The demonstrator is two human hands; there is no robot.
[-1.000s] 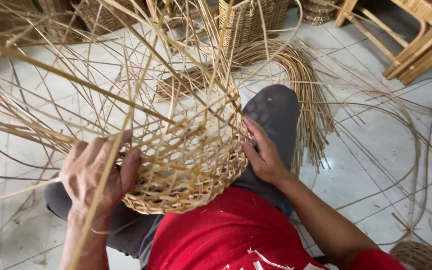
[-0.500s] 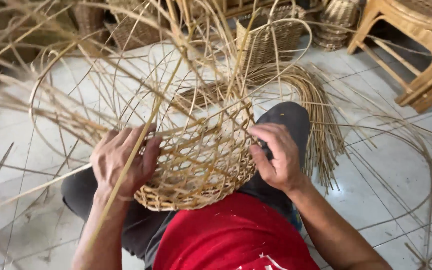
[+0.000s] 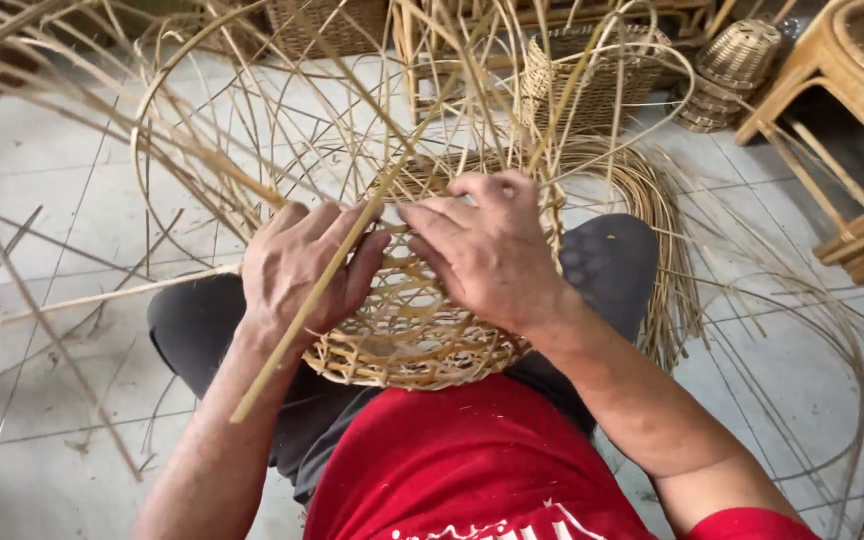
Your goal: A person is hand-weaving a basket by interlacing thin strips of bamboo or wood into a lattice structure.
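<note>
Half-woven rattan basket [image 3: 407,330] at frame centre, resting on the lap; left hand [image 3: 302,265] spread flat on its wall beside a loose strand [image 3: 302,315]; right hand [image 3: 487,250] fingers curled pinching weave; best kept braced, strands pulled snug

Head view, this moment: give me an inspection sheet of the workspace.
Surface: pale tiled floor; person seated on it.
Job's things: half-woven rattan basket on the lap, loose rattan strands fanning upward.
Clutter: bundle of cane strips beside the knee.
Grippers: left hand and right hand both on the basket's weave.
Cables: nothing seen.
Surroundings: finished baskets, rattan chair at right.
</note>
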